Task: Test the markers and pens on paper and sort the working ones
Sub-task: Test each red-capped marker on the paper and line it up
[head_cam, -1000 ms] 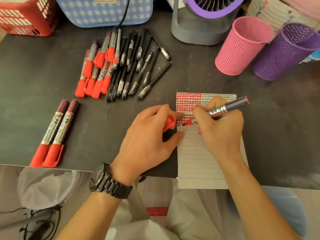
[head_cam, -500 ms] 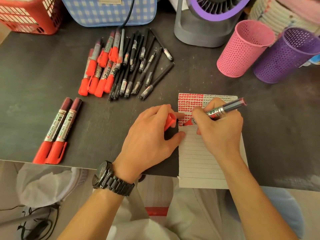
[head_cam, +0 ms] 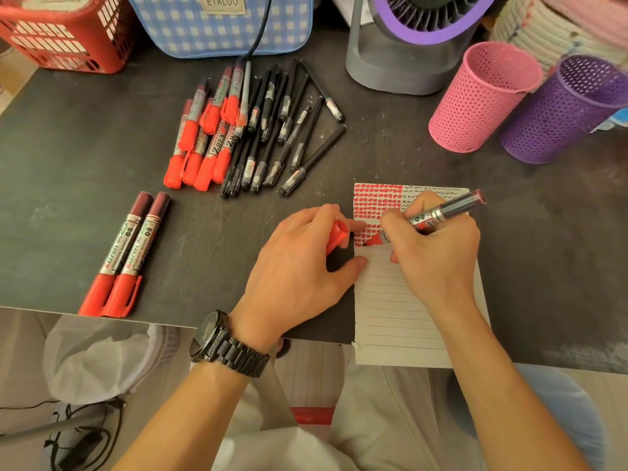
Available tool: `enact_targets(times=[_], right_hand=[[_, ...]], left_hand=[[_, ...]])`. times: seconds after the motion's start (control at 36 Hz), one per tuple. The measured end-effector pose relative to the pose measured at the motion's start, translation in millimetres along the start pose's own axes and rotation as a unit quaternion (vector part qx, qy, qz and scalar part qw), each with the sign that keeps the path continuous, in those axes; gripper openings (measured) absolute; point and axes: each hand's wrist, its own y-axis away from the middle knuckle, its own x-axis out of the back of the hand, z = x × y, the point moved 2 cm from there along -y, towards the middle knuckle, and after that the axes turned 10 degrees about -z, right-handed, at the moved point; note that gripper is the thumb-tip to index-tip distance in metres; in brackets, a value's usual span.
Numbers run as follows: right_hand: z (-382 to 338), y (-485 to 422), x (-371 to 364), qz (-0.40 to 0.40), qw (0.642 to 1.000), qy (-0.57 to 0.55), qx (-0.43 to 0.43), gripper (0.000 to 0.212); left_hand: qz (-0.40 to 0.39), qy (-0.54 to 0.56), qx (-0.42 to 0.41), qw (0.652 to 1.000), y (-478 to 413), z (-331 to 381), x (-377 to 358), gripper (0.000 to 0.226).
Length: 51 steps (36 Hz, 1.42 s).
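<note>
Right hand (head_cam: 438, 249) grips uncapped red marker (head_cam: 441, 215), tip on lined paper (head_cam: 401, 317); left hand (head_cam: 299, 266) pinches red cap (head_cam: 338, 236) just left.

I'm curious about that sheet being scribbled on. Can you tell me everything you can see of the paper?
The paper is a white lined sheet lying flat on the dark table, its near edge slightly past the table's front. Its top rows hold red dashes on the left and small dark scribbles on the right; the lower lines are blank. The left hand, holding a red cap, touches its left edge. The right hand rests on it and puts a red marker tip to it.
</note>
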Motion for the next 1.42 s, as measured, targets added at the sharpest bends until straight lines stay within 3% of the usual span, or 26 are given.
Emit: enact_targets(times=[0.72,0.94,1.14,1.31,1.42], right_hand=[[2.1,0.9,0.5,0.005,1.000,-0.001,-0.007,0.032],[2.5,-4.6,14.2,0.013,0.974,-0.217,-0.059,0.026],[-13.3,0.3,20.9,-0.016,0.951,-0.298,-0.082,0.026],[-24.5,21.2,25.6,-0.091,0.909,-0.398,-0.082,0.035],[-22.4,30.8,22.5,-0.099,0.914,-0.383,-0.091,0.028]], left_hand=[[0.017,0.002,-0.007,1.000,0.4,1.5,-0.1,0.043],[0.021,-0.001,-0.022,1.000,2.3,1.4,-0.6,0.037],[0.006,0.007,-0.015,1.000,7.4,5.0,2.7,0.031],[0.043,0.173,0.001,0.984,22.3,6.1,11.5,0.018],[0.061,0.219,0.013,0.974,30.4,1.0,12.9,0.007]])
